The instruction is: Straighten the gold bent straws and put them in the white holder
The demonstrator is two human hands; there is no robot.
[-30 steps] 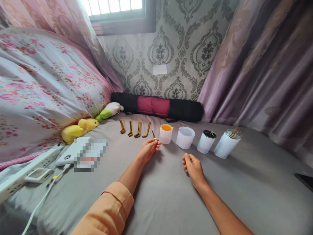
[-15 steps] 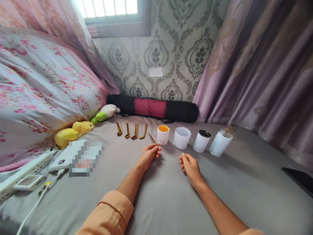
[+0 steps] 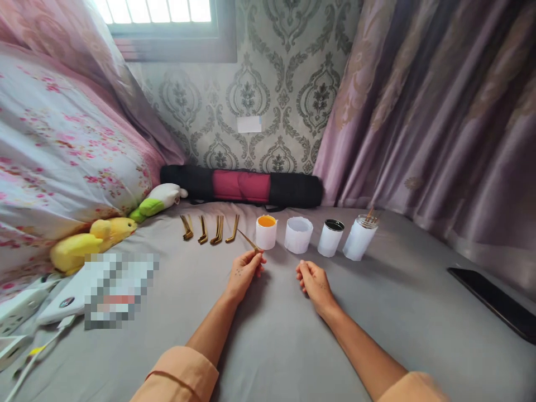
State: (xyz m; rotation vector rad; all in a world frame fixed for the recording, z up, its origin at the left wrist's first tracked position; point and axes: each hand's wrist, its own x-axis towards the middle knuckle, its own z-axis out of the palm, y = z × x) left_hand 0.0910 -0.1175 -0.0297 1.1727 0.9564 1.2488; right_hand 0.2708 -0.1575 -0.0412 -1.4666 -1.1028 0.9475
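Note:
My left hand [image 3: 246, 272] is closed, pinching a thin gold-coloured stick [image 3: 248, 240] that points up and to the left. Just beyond it stands a white-wrapped container with an orange inside [image 3: 266, 237]. My right hand [image 3: 315, 282] is curled shut over the grey sheet, apart from everything else; whatever its fingers may hold is hidden. Farther back are a pale translucent container [image 3: 298, 239], a white-wrapped container with a dark inside [image 3: 329, 241] and a white-wrapped jar [image 3: 359, 241] with thin gold sticks poking out. Several small groups of bent gold sticks [image 3: 216, 231] lie left of the containers.
A black and red roll-shaped bag [image 3: 242, 186] lies along the wall. Plush toys [image 3: 98, 237], a white device with a cable [image 3: 67, 301] and a power strip [image 3: 19, 312] are on the left. At right lies a black phone-like slab [image 3: 489, 298].
My view has turned slightly right, so most things appear farther left. The stick in my left hand now slants more to the left. My right hand keeps its curled shape.

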